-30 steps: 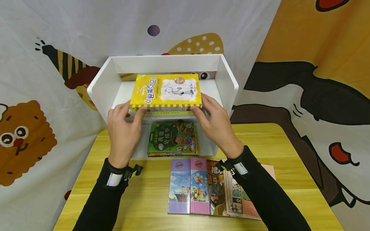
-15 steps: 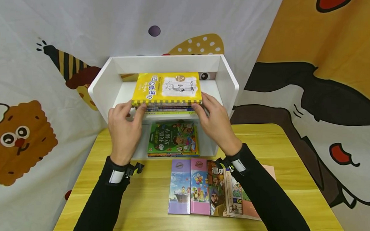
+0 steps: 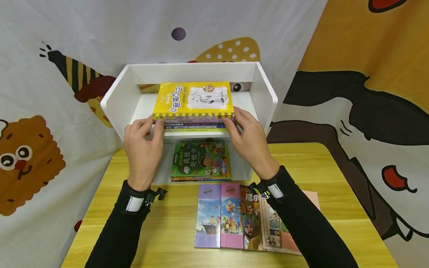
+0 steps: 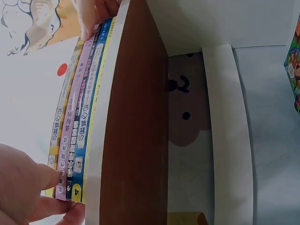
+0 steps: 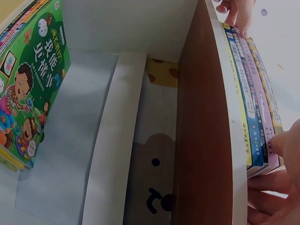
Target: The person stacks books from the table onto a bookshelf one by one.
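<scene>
The left hand [image 3: 142, 154] and right hand [image 3: 249, 142] are pinching opposite ends of the book stack [image 3: 194, 126], thumbs pressing the spines, likely keeping them even. Between the fingers, the yellow 小屁孩日记 volume [image 3: 193, 100] is topping the pile; beneath, the white shelf [image 3: 117, 100] is bearing everything, and the green children's book [image 3: 199, 160] is lying lower.

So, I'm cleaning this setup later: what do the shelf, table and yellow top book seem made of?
Shelf: probably painted or laminated board; flat, smooth white panels.
Table: wood or wood-look laminate, I can't tell which; yellow grain streaks, soft sheen.
Yellow top book: paper, likely with a coated card cover; smooth, bright print.
</scene>
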Action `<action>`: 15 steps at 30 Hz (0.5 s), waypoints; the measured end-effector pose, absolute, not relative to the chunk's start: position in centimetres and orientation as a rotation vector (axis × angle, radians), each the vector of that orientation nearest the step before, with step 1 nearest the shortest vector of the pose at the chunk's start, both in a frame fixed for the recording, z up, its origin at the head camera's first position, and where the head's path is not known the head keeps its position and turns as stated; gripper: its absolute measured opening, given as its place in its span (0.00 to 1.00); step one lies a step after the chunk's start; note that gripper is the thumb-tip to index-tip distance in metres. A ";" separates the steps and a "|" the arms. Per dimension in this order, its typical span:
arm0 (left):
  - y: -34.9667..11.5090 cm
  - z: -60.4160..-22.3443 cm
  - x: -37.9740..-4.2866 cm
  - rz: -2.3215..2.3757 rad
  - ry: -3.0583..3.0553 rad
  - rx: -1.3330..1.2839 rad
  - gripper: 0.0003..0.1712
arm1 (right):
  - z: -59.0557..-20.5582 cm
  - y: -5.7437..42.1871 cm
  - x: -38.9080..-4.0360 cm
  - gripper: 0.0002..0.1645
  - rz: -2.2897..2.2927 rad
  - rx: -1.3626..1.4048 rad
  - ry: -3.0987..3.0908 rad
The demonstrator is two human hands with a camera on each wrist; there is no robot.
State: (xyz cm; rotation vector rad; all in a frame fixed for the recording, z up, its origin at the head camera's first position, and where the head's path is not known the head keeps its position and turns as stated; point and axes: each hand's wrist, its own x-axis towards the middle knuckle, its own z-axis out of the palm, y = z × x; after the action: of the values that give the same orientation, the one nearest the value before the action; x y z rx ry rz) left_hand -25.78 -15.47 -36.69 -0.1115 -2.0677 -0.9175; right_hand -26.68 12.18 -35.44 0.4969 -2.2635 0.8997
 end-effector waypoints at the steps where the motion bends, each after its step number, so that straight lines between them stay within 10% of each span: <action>1: -15.5 -36.7 -25.8 -0.920 -2.066 -0.111 0.24 | -35.4 12.2 -26.7 0.31 0.899 0.497 -2.262; 15: -15.7 -37.3 -24.0 -0.957 -1.971 -0.194 0.16 | -35.6 13.3 -24.1 0.18 0.935 0.500 -2.057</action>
State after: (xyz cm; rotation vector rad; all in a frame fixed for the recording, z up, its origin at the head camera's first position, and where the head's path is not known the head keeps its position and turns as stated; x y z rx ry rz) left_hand -24.00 -15.66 -37.25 -0.1939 -1.9715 -0.9570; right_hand -24.06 13.30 -35.58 0.4998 -2.0573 0.9351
